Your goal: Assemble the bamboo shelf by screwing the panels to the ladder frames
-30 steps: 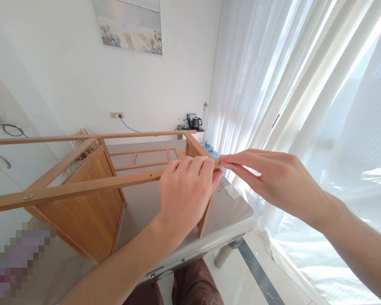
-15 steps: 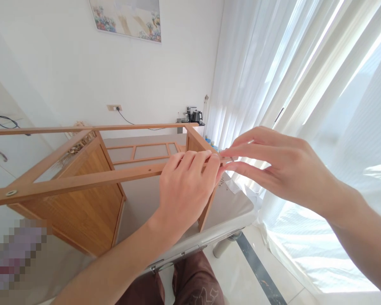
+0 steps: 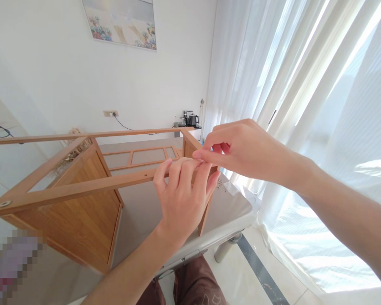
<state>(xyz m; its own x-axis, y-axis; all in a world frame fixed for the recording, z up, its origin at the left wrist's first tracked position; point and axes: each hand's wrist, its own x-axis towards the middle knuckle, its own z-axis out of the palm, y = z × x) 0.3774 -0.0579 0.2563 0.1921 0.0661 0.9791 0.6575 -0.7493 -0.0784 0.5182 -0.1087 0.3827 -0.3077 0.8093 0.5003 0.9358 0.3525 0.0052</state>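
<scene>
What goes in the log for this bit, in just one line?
left hand: gripping front rail of wooden frame near corner | right hand: fingertips pinched over same corner | frame: on grey table | loose screws: on table

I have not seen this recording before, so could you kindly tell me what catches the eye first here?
Two bare hands meet at the near right corner of a wooden frame lying on a grey table: the left hand grips the rail, the right hand pinches above it. Bright white curtains fill the right side.
</scene>
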